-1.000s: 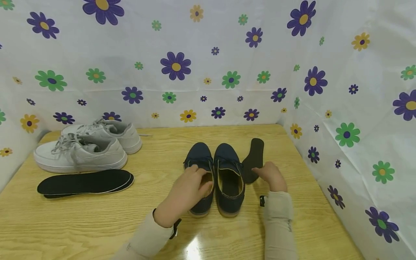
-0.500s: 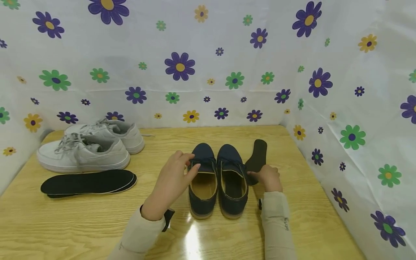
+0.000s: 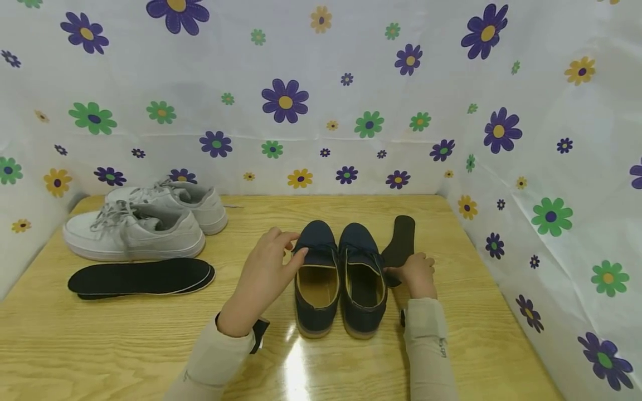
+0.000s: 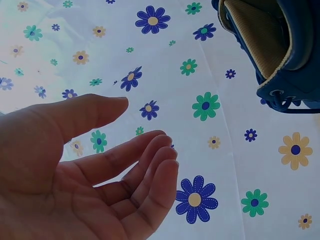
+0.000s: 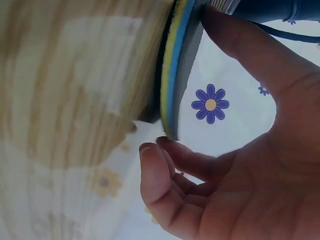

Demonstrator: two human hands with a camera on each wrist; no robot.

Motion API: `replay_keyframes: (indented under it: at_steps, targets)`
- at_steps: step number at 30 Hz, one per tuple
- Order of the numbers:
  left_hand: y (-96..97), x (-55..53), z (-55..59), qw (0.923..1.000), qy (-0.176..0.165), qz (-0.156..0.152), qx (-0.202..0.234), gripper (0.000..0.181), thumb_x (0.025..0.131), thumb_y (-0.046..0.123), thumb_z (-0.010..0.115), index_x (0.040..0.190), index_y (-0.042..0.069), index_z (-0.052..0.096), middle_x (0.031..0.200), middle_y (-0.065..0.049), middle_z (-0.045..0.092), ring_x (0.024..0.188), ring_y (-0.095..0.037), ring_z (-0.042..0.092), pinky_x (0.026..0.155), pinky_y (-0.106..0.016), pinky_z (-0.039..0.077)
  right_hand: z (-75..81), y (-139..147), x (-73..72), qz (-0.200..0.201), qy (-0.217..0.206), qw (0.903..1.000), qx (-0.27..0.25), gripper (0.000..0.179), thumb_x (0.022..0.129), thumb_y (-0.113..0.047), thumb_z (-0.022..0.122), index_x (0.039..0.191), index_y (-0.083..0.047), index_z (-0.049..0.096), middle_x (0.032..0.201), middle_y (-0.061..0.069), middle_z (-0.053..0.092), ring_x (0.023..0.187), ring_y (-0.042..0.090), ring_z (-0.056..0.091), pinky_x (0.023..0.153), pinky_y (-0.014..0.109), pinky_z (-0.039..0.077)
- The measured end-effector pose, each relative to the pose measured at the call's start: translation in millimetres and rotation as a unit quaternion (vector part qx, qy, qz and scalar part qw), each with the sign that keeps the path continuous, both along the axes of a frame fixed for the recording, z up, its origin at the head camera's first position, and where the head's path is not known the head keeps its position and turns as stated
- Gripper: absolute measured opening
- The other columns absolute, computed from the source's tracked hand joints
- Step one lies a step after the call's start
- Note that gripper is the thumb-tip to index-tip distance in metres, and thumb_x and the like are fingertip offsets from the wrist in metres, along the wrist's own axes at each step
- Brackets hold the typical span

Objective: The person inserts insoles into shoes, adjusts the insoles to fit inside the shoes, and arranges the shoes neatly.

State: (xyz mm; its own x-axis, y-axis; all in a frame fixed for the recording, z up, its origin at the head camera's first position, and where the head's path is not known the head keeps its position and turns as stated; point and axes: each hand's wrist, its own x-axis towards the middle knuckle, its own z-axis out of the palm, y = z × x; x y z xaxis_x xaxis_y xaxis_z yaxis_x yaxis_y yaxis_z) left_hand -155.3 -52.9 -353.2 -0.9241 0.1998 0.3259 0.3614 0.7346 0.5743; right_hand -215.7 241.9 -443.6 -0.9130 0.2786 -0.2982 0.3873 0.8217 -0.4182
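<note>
A pair of navy blue shoes stands side by side, the left shoe (image 3: 317,312) showing a tan inside and the right shoe (image 3: 363,314) a dark one. My left hand (image 3: 262,273) hovers beside the left shoe's laces, fingers loosely curved and holding nothing; the left wrist view shows its bare palm (image 4: 75,185). At the right shoe's outer side lies a dark insole (image 3: 401,239). My right hand (image 3: 417,274) grips its near end, thumb on one edge and fingertips at the other. In the right wrist view the insole (image 5: 176,75) shows blue and yellow layers.
White sneakers (image 3: 135,231) stand at the back left of the wooden table (image 3: 251,356). In front of them lie two stacked black insoles (image 3: 140,277). Flower-printed white cloth (image 3: 311,50) hangs behind and along the sides.
My left hand has drawn back leftward from over the left shoe's opening to beside it. The right hand has settled lower onto the insole's near end. The head view has turned slightly left.
</note>
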Motion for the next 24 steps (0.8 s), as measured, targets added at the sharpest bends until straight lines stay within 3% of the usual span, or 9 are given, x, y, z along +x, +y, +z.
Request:
replay_keyframes:
  at_steps: [5,13,19,24]
  targets:
    - [-0.3,0.3,-1.4,1.0,0.001,0.002,0.002,0.031,0.09,0.018,0.068,0.115,-0.001,0.066,0.09,-0.011,0.057,0.077,-0.024,0.053,0.064,-0.036,0.047,0.4,1,2.0,-0.018,0.025,0.9985,-0.045,0.089,0.083,-0.031,0.074,0.129,0.025,0.023,0.123,0.046,0.033,0.115,0.058,0.04,0.098,0.058,0.038]
    - [-1.6,0.3,-3.7,1.0,-0.001,0.008,0.005,0.03,0.091,0.018,0.067,0.115,0.0,0.066,0.091,-0.01,0.058,0.08,-0.025,0.056,0.065,-0.037,0.049,12.3,3,4.7,-0.05,0.16,0.9819,-0.088,0.034,0.091,-0.007,0.057,0.111,0.02,0.052,0.11,0.036,0.055,0.102,0.049,0.055,0.086,0.053,0.047]
    - [-1.7,-0.4,-4.0,0.9999,0.013,0.005,0.007,0.028,0.09,0.016,0.068,0.113,0.0,0.067,0.09,-0.009,0.058,0.08,-0.024,0.056,0.065,-0.037,0.049,19.7,0,3.5,-0.087,0.284,0.9477,-0.118,0.024,0.094,-0.005,0.057,0.109,0.013,0.057,0.103,0.03,0.059,0.096,0.044,0.056,0.082,0.051,0.046]
    - [-1.3,-0.6,-2.5,0.9994,0.034,-0.001,0.01,0.026,0.09,0.015,0.068,0.112,0.001,0.068,0.089,-0.009,0.058,0.079,-0.023,0.055,0.064,-0.036,0.048,28.0,-4,5.0,-0.09,0.405,0.9042,-0.103,0.016,0.091,-0.002,0.062,0.1,0.011,0.062,0.097,0.028,0.063,0.09,0.044,0.06,0.081,0.051,0.048]
